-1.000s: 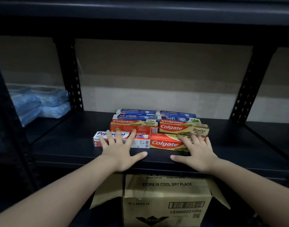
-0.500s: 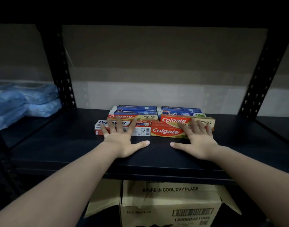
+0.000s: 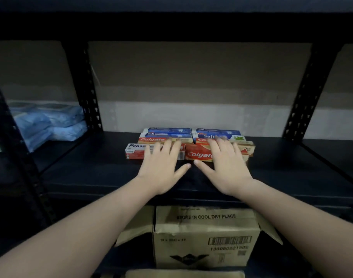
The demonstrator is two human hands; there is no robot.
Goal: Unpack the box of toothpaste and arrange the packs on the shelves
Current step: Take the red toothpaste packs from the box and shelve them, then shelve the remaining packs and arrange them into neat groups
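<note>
**Both hands flat on the front row of toothpaste packs**

On the dark metal shelf (image 3: 95, 173) a small block of toothpaste packs lies flat, set in rows running left to right. In the near row sit the white-and-red Pepsodent pack (image 3: 135, 151) on the left and the red Colgate pack (image 3: 199, 155) on the right, end to end and touching. Behind them lies a row of red-and-cream Colgate packs (image 3: 151, 139), and farthest back the blue-and-white Safi packs (image 3: 167, 130), stacked and paired side by side.

The left hand (image 3: 161, 167) rests palm down over the right part of the Pepsodent pack, its fingers (image 3: 167, 147) spread apart and reaching onto the row behind; the thumb points right along the shelf. The right hand (image 3: 225, 167) lies the same way over the red Colgate pack, fingers apart, thumb pointing left, the two thumbs near each other but not touching. Neither hand is closed on anything. The fingertips are blurred.

Below the shelf edge stands the brown cardboard box (image 3: 205, 237), flaps open, printed "STORE IN COOL DRY PLACE" with a barcode on its near face. Far left, past a black perforated upright (image 3: 87, 93), soft blue plastic-wrapped bundles (image 3: 49, 125) are piled on the neighbouring shelf. A second upright (image 3: 307, 93) rises at the far right, and a pale wall (image 3: 191, 77) closes the back.
</note>
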